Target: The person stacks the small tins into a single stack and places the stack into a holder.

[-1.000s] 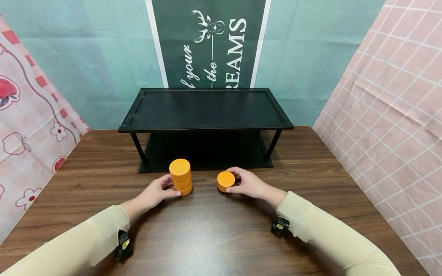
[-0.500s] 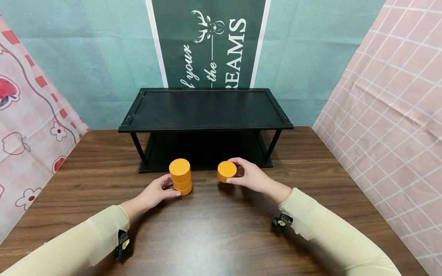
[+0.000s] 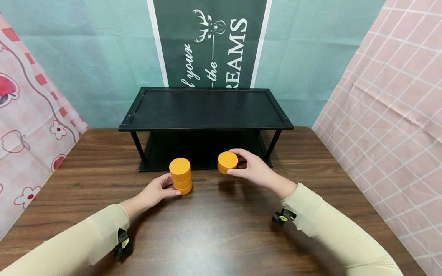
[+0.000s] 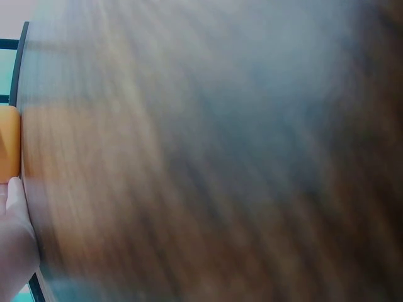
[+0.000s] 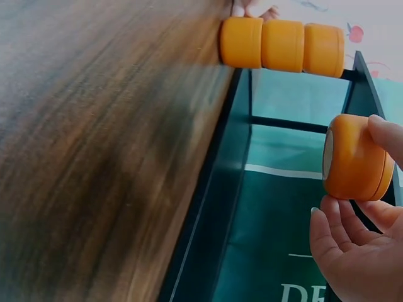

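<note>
Three squat round orange jars form a stack (image 3: 181, 178) on the table, upright, left of centre in the head view. My left hand (image 3: 156, 192) grips the low part of this stack from the left, thumb in front and fingers behind. A fourth orange jar (image 3: 227, 163) is pinched by my right hand (image 3: 254, 168) between thumb and fingers, raised off the table, its flat top facing up. The right wrist view shows a lid seam near one end of that held jar (image 5: 356, 157) and a pale disc on its base. Only an edge of one orange jar (image 4: 9, 145) appears in the left wrist view.
A black two-tier shelf (image 3: 207, 109) stands at the back of the brown wooden table (image 3: 207, 237), just behind both hands. Green cloth (image 3: 114, 57) hangs behind it; pink patterned cloths (image 3: 390, 115) flank the sides.
My right hand has lifted its jar from the table, rising and shifting slightly away toward the shelf. The left hand and the stack have stayed put.
</note>
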Available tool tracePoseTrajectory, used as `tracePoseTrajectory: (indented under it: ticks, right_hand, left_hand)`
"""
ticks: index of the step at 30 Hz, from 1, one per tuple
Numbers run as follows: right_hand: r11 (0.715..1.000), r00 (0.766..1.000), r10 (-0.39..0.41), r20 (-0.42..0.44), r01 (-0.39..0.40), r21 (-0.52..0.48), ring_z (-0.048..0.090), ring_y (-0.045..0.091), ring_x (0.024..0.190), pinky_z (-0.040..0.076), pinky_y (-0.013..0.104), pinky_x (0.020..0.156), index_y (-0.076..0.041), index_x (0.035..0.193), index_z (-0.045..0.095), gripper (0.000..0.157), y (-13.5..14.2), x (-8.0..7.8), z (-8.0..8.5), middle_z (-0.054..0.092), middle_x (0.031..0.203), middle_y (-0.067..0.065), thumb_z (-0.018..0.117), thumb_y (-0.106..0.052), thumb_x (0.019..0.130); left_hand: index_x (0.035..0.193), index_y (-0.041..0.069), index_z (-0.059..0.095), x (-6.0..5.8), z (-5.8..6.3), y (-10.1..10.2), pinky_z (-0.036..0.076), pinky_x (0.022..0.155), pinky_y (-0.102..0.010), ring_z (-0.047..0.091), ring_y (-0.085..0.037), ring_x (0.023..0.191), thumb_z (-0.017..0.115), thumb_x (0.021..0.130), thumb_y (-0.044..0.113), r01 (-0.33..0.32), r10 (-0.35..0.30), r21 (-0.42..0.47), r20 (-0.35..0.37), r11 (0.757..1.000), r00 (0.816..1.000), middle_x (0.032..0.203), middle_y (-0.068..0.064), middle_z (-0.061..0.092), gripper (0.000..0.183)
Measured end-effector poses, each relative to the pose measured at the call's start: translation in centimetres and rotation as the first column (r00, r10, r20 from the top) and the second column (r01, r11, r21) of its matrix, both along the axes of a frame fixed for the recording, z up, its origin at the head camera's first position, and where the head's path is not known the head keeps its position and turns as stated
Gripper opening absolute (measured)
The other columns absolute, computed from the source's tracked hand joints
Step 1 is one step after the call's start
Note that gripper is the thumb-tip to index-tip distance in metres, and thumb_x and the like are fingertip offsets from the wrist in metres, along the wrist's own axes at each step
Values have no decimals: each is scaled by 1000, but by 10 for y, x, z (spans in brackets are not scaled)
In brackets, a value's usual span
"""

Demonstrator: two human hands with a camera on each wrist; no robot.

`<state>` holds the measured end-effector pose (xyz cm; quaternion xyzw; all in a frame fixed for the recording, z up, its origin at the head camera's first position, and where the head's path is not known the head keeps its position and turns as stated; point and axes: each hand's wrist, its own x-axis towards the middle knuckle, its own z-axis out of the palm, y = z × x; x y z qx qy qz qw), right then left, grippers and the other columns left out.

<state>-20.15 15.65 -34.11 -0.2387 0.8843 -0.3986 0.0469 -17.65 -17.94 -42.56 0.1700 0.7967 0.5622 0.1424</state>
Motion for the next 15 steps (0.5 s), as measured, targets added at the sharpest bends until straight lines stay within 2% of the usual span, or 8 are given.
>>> tracePoseTrajectory:
  ticks: [6,15]
  right_hand:
    - [1000,1000,-8,-10,8,-2,55,15,95,50,31,83,-14,129,49,58,0,1,11,56,116,0,75,-27,79]
    - [999,999,-1,-33,-1,-37,54,20,96,49,38,85,-11,130,49,60,-2,4,25,55,119,5,76,-25,79]
  left_hand:
    - [133,-5,42,0,1,-1,29,104,-51,43,-34,123,70,85,17,5,-5,-4,1,1000,1000,129,-20,51,60]
    - [133,-5,41,0,0,1,30,104,-51,43,-35,123,70,85,16,3,-3,-1,0,1000,1000,129,-20,51,60]
